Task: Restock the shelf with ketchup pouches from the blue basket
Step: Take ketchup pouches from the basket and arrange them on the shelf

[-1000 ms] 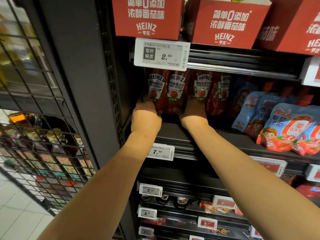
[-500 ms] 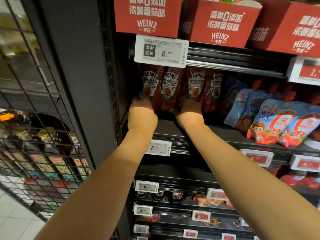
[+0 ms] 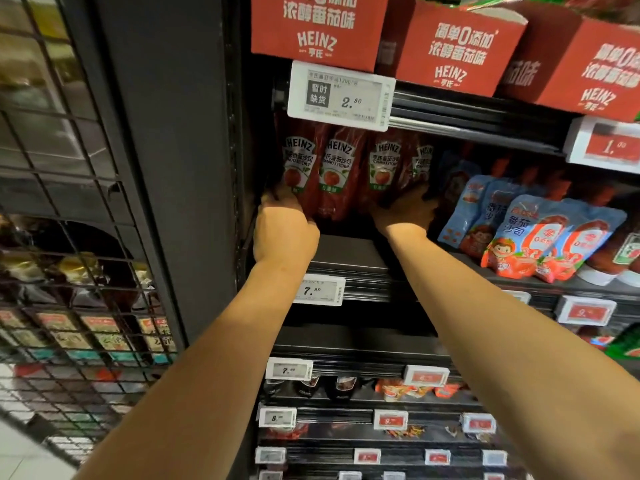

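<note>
At centre frame, the left hand (image 3: 284, 227) and right hand (image 3: 406, 210) grip the bottoms of upright ketchup pouches (image 3: 337, 171) on the shelf (image 3: 349, 258). A price tag (image 3: 341, 95) overhangs them; blue pouches (image 3: 526, 230) crowd the right.

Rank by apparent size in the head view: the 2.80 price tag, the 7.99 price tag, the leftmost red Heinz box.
1. Leftmost red Heinz box, though cropped by the frame.
2. 2.80 price tag.
3. 7.99 price tag.
</note>
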Demonstrator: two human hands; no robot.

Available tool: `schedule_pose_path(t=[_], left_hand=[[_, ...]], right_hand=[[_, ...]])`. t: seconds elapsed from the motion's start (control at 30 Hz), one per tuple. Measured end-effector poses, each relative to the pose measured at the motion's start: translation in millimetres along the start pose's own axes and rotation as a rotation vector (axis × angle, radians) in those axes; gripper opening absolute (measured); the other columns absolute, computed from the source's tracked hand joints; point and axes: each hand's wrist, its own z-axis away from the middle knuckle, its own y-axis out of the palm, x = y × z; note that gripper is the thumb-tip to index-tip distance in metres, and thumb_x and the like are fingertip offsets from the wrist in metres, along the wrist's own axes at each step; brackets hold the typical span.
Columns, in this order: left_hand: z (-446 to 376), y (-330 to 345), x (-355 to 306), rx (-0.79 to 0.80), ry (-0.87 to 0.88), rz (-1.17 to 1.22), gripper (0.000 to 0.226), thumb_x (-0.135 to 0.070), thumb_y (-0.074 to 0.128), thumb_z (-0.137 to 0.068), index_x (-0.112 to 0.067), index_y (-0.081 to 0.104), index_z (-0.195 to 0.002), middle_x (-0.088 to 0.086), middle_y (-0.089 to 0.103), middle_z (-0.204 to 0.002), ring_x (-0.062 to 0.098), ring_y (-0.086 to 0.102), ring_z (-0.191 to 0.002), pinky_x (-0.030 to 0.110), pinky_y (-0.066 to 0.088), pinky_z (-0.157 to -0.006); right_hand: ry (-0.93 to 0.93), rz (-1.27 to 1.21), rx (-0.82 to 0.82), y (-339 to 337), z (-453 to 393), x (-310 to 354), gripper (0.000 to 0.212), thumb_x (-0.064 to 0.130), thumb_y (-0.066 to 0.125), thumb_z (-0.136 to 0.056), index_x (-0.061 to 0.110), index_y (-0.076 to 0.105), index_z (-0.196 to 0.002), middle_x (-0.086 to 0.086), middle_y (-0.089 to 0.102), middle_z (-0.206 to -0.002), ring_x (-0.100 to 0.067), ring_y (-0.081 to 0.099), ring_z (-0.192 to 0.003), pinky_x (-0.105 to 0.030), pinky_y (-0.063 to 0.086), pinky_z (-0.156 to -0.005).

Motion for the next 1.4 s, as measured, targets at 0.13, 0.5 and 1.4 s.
schedule_pose_path(t=[0.13, 0.5, 1.4], left_hand=[[1.4, -1.3, -0.5, 0.007, 0.004, -0.005, 0.071, -0.020, 0.066, -0.090, -0.005, 0.030, -0.149, 0.022, 0.041, -0.143, 0.042, 0.057, -0.114, 0.046, 0.053, -0.083], [16.7, -11.4, 11.4, 0.039, 0.080, 0.055, 0.026, -0.031, 0.064, -0.092, -0.009, 0.051, -0.092, 0.007, 0.044, -0.106, 0.020, 0.045, -0.066, 0.032, 0.040, -0.065], [305.8, 25.2, 129.1, 0.226, -0.282, 0.048, 0.016, -0.012, 0.062, -0.091, -0.027, 0.067, -0.091, -0.003, 0.067, -0.079, 0.013, 0.060, -0.071, 0.029, 0.053, -0.076]], right_hand=[[-0.002, 0.002, -0.021, 5.9, -1.2, 0.8, 0.127, 0.063, 0.079, -0.073, 0.010, 0.002, -0.158, -0.026, 0.013, -0.158, -0.047, 0.024, -0.144, -0.050, 0.030, -0.115], [-0.103, 0.045, -0.038, -17.3, 14.3, -22.1, 0.085, 0.041, 0.069, -0.086, 0.005, 0.028, -0.151, -0.021, 0.040, -0.151, -0.039, 0.043, -0.136, -0.036, 0.038, -0.112], [-0.259, 0.007, 0.704, -62.9, 179.9, -423.3, 0.012, 0.004, 0.066, -0.084, 0.012, 0.058, -0.086, -0.005, 0.066, -0.085, -0.023, 0.062, -0.080, -0.026, 0.048, -0.077]])
